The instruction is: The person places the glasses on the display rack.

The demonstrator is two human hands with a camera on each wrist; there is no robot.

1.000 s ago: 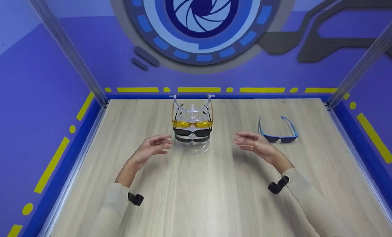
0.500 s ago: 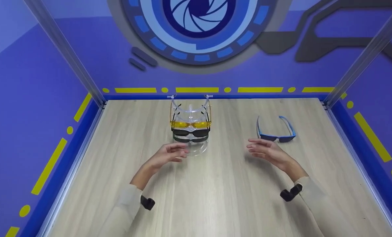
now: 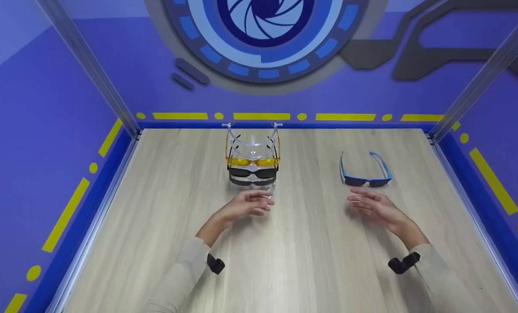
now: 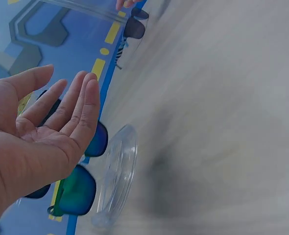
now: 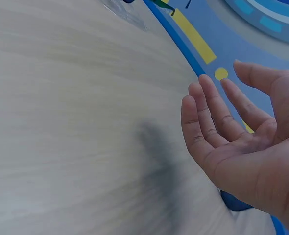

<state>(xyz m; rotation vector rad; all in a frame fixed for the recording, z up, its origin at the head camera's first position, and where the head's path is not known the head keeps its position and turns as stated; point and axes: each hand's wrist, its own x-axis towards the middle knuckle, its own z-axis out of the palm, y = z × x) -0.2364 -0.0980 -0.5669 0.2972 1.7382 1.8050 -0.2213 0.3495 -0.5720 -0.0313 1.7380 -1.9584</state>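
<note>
My left hand (image 3: 245, 206) hovers in front of the clear plastic glasses stand (image 3: 253, 140), fingers relaxed and holding nothing. In the head view it covers part of the stand's round base, which shows well as a clear disc (image 4: 127, 161) in the left wrist view. Yellow glasses (image 3: 253, 162) hang highest, black sunglasses (image 3: 265, 173) below them, and sunglasses with green-blue mirrored lenses (image 4: 78, 191) lowest. On the right, my right hand (image 3: 383, 211) is held palm inward, bare of any object, just in front of the blue-framed sunglasses (image 3: 355, 181) on the table.
The wood-grain table (image 3: 302, 261) is bounded by blue printed panels (image 3: 259, 100) at the back and both sides. Metal posts (image 3: 480, 74) rise at the rear corners. The glasses stand is close to the back panel.
My left hand has shifted right, from beside the stand to in front of its base. My right hand has moved right and nearer to me. The glasses stay where they were.
</note>
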